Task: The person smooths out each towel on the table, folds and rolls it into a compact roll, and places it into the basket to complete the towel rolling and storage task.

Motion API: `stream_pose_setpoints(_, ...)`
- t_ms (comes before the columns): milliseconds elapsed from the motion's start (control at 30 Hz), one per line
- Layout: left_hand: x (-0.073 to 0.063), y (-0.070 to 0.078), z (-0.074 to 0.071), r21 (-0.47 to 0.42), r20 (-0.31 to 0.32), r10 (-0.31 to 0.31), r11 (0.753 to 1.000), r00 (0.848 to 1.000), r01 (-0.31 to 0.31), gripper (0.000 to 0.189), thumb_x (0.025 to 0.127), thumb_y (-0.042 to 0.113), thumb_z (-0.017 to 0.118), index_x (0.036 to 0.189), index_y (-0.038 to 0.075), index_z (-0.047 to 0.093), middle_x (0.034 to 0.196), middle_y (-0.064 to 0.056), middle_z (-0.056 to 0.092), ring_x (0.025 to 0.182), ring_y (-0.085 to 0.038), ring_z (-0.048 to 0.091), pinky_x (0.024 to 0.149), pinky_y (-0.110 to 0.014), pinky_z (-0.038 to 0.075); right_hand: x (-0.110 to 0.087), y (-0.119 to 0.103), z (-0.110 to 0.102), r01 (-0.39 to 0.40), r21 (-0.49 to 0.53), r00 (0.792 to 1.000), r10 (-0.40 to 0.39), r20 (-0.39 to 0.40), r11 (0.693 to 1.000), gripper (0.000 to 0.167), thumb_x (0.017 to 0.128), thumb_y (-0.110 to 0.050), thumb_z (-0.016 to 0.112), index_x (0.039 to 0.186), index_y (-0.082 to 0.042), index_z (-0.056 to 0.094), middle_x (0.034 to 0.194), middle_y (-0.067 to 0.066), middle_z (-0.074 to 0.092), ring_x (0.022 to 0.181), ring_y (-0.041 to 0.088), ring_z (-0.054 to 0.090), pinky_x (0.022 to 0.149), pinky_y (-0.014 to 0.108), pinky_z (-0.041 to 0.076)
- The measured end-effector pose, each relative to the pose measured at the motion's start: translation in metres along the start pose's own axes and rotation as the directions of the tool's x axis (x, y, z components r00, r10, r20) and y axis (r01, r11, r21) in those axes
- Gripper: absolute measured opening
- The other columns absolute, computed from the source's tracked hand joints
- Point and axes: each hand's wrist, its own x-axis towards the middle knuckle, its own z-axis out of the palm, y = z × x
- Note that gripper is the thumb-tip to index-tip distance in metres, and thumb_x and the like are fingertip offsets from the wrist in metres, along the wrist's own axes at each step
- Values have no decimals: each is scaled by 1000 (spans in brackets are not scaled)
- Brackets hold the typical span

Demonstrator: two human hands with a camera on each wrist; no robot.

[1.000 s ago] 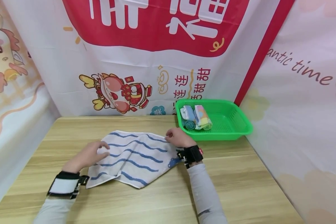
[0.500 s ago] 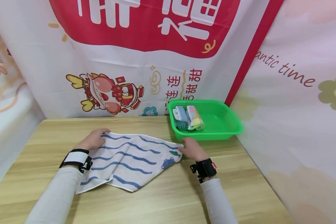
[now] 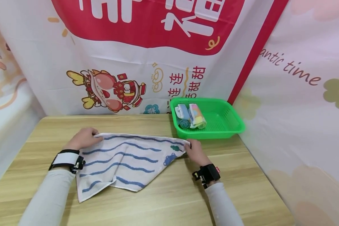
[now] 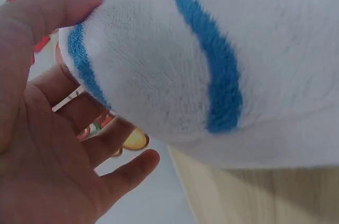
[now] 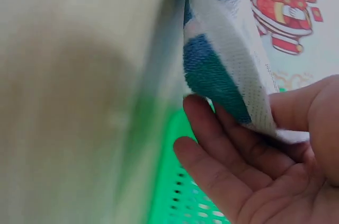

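Note:
A white towel (image 3: 135, 157) with wavy blue stripes lies partly folded on the wooden table, its far edge pulled fairly straight between both hands. My left hand (image 3: 84, 138) pinches its far left corner; in the left wrist view the thumb (image 4: 63, 12) presses the cloth from one side with fingers behind it. At the far right corner, close to a blue and green printed motif, my right hand (image 3: 196, 152) pinches the towel between thumb and fingers, as the right wrist view shows. The towel's near left corner hangs toward the front, with a crease beside it.
Behind the right hand stands a green plastic basket (image 3: 226, 133), holding two rolled towels, one blue (image 3: 183, 116) and one multicoloured (image 3: 197, 116), at its left end. Printed cloth (image 3: 147, 78) hangs along the table's back edge.
My left hand has gone from hovering over the towel to gripping its far left corner, drawing it left. My right hand has shifted right along the far edge to the corner.

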Motion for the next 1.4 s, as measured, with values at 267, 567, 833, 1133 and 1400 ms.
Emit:
stream_pose_setpoints(267,-8,0,-6,25,-166,-133,990,977,139,32,93,10,58,120,-8,61,121,-36,56,98,-48,58,72,-55,51,6,-19,-27,24,35,998,-22,-63,999,24,105,-9,50,81,-5,52,64,2,37,54,14,32,56,28,29)
stream_pose_setpoints(567,-24,31,19,34,-27,30,999,999,-29,41,91,10,67,125,-12,61,126,-36,60,116,-52,57,96,-66,46,-5,-12,-10,-103,98,985,115,-129,990,22,96,-12,67,112,4,67,95,14,66,85,23,61,75,34,50)
stream_pose_setpoints(833,-45,40,27,92,99,72,992,993,-81,58,88,16,75,130,-18,55,134,-42,51,128,-59,45,108,-66,39,-16,12,8,-158,80,987,161,-24,984,14,95,-11,68,98,2,66,82,10,62,70,17,56,59,28,47)
stream_pose_setpoints(1133,-56,26,23,65,100,26,997,995,-33,61,85,14,77,131,-18,54,134,-42,52,125,-60,47,104,-67,41,-16,-8,-18,-36,119,994,47,-96,992,22,107,-5,41,103,3,61,67,5,39,54,12,34,53,27,31)
stream_pose_setpoints(1400,-64,31,22,22,121,-20,1000,992,18,62,88,17,76,136,-15,52,138,-40,49,129,-59,44,106,-68,38,0,-36,-41,3,92,981,15,-195,996,27,107,-9,46,121,6,64,95,22,64,75,26,59,69,33,47)
